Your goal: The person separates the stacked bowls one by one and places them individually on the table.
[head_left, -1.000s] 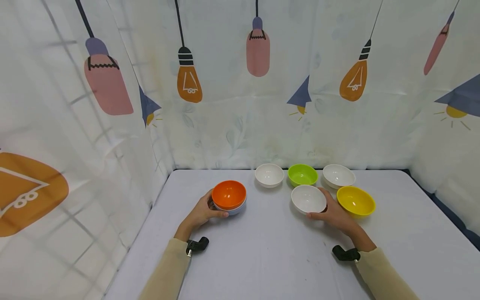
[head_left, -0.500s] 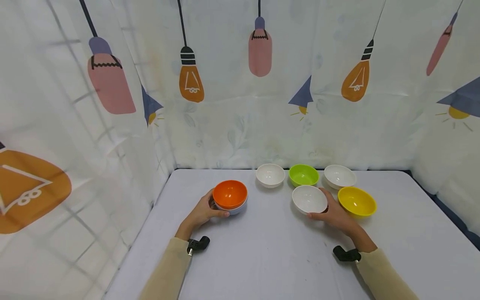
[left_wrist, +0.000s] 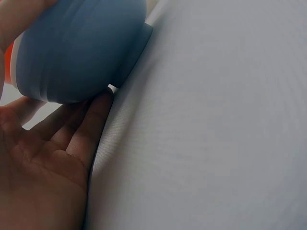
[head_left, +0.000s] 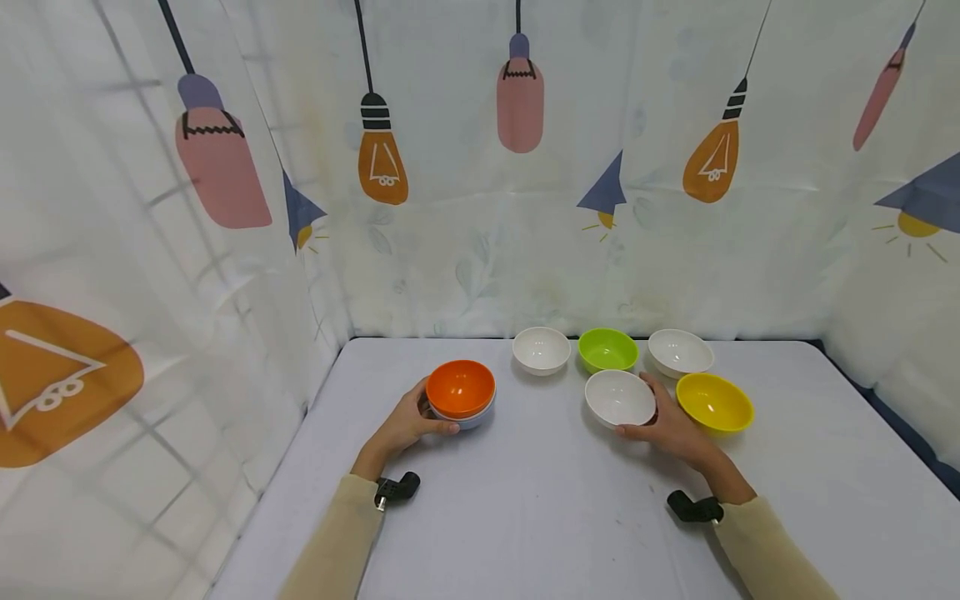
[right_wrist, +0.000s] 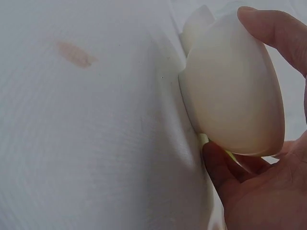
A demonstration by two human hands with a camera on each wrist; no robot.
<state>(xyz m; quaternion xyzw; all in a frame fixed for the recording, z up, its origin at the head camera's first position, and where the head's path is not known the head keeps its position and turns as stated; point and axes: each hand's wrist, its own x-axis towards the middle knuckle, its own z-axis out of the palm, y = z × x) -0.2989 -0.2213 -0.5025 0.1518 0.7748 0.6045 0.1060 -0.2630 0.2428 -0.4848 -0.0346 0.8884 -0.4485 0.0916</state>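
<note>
At the left of the table, an orange bowl (head_left: pixel 461 388) sits inside a light blue bowl (left_wrist: pixel 86 48). My left hand (head_left: pixel 408 421) holds this stack from its left side, thumb at the near side and fingers round behind. The blue bowl's foot stands on the cloth in the left wrist view. Farther right, my right hand (head_left: pixel 667 423) grips a white bowl (head_left: pixel 619 398) by its right side, thumb in front and fingers behind. That bowl rests upright on the table, its foot against the cloth in the right wrist view. Just right of this hand stands a yellow bowl (head_left: pixel 714 403).
Along the table's back edge stand a white bowl (head_left: pixel 542 351), a green bowl (head_left: pixel 607 350) and another white bowl (head_left: pixel 680 352). A white cloth covers the table (head_left: pixel 540 517). Printed curtains (head_left: pixel 465 250) hang close behind it and at the sides.
The head view has shifted very slightly. Both hands and all the bowls keep their places.
</note>
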